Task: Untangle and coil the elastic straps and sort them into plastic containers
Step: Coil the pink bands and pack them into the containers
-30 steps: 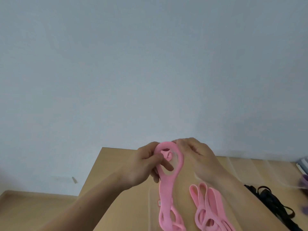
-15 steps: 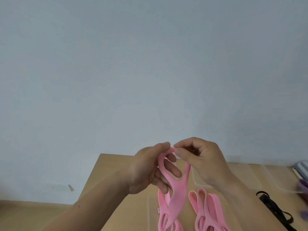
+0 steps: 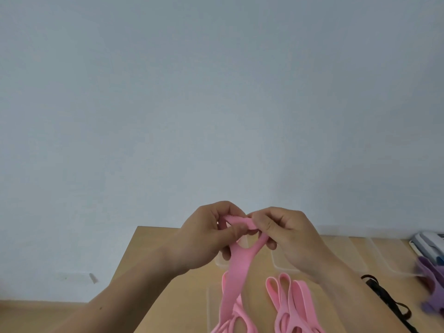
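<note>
Head view shows the left hand (image 3: pixel 206 239) and right hand (image 3: pixel 286 236) both pinching the pink strap (image 3: pixel 236 267), so rolling its top end tightly and evenly probably keeps the coil neat.

- long pink elastic strap (image 3: pixel 236 267) over light wooden table (image 3: pixel 168 280), its top end pinched between left hand (image 3: pixel 204 239) and right hand (image 3: pixel 288 239), the rest hanging toward the near edge
- second pink looped strap (image 3: pixel 290 306) lies on the table, just right of it
- clear plastic containers (image 3: pixel 348 253) behind the hands, by the wall
- black strap (image 3: pixel 384 299) further right
- blurred purple strap (image 3: pixel 432 284), probably, far right
</note>
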The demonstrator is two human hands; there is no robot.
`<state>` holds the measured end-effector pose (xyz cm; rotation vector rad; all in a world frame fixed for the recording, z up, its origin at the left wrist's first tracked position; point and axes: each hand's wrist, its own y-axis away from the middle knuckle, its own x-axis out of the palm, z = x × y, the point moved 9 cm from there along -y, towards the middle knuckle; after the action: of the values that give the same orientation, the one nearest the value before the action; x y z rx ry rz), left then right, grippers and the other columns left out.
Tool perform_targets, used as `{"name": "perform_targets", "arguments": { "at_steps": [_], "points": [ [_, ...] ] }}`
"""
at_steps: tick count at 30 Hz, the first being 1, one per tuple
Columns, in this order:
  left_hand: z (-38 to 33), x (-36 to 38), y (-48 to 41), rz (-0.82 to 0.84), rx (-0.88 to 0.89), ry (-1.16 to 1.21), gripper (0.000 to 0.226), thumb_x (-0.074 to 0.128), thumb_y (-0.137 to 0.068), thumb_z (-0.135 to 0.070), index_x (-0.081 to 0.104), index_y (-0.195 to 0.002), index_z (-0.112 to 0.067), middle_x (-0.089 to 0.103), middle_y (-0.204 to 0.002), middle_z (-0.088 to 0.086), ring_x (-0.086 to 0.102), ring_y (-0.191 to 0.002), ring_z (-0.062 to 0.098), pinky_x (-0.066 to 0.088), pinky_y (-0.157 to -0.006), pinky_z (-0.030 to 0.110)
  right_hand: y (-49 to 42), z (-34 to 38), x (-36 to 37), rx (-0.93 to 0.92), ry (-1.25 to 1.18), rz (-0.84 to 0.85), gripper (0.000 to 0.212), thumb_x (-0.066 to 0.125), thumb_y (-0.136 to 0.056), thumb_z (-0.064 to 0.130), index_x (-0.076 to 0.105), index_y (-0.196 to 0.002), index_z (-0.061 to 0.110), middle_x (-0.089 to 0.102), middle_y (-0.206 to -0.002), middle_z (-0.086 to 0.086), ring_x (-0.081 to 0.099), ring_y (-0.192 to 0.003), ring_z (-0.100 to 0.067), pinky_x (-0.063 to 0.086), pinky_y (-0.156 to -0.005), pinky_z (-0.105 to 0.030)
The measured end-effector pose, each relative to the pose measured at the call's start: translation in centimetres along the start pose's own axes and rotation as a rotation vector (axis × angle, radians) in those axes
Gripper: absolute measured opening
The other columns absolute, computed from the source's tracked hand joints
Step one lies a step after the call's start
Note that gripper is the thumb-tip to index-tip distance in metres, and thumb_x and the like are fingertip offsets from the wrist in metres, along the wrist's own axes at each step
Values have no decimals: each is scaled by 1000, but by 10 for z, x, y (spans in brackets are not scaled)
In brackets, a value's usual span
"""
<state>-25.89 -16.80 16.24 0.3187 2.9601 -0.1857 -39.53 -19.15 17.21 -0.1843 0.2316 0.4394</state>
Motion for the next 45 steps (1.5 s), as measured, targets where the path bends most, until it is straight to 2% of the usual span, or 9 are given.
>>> {"name": "perform_targets", "arguments": {
  "at_steps": [4,9,12,18,21,25,29,38,45],
  "points": [
    [6,-4,1,-64,-43,-15,10,69,-89,-23,69,-94,-14,71,-85,18,66,-67,36,55,-66,45,-2,5,-4,-68,89,-80,6,73,-86,21,75,-84,26,74,-78,7,67,-69,-3,48,-63,-13],
    [24,8,2,19,-301,292,45,66,-82,-25,57,-115,5,69,-104,27,66,-83,38,57,-80,46,2,15,-3,-231,244,-187,7,70,-84,33,72,-89,29,69,-80,18,65,-75,-3,47,-63,-11],
    [28,15,4,85,-381,412,59,62,-83,-34,56,-122,11,63,-103,32,62,-86,36,54,-80,44,6,27,1,-426,387,-223,8,73,-86,14,72,-91,20,66,-81,14,63,-78,-2,45,-65,-9],
    [26,7,2,30,-385,472,22,70,-85,-22,61,-93,-3,64,-95,23,63,-82,34,57,-72,40,10,35,7,-616,498,-241,30,74,-82,5,67,-93,31,62,-85,13,60,-80,-7,50,-66,-20],
    [24,3,2,15,-348,477,7,67,-89,-8,62,-90,-4,65,-94,24,65,-79,32,58,-69,37,7,27,7,-574,461,-229,19,73,-81,11,70,-90,29,63,-84,14,62,-81,-9,51,-66,-20],
    [23,-7,3,-55,-247,382,7,66,-88,4,62,-89,-2,68,-88,22,69,-82,32,57,-72,35,-3,1,4,-294,134,-138,11,77,-81,21,72,-84,31,65,-81,9,63,-76,-10,51,-68,-21],
    [17,-17,2,-120,-104,117,7,67,-90,-2,62,-89,-6,75,-89,12,71,-81,24,57,-75,32,-7,-15,8,-103,-102,-79,15,70,-79,40,71,-92,33,70,-80,0,65,-69,-10,51,-65,-21],
    [22,-21,4,-224,-57,28,30,69,-78,-25,64,-107,-22,74,-89,1,72,-82,22,58,-73,32,-10,-3,9,-210,125,-175,13,69,-88,20,67,-84,32,67,-71,7,66,-60,-10,53,-60,-17],
    [22,-23,6,-187,-72,53,5,67,-90,-9,70,-93,-9,74,-84,12,69,-73,27,57,-67,36,-9,-7,17,-211,218,-57,11,73,-87,25,67,-88,34,62,-75,-2,62,-63,-22,55,-62,-36]
  ]
}}
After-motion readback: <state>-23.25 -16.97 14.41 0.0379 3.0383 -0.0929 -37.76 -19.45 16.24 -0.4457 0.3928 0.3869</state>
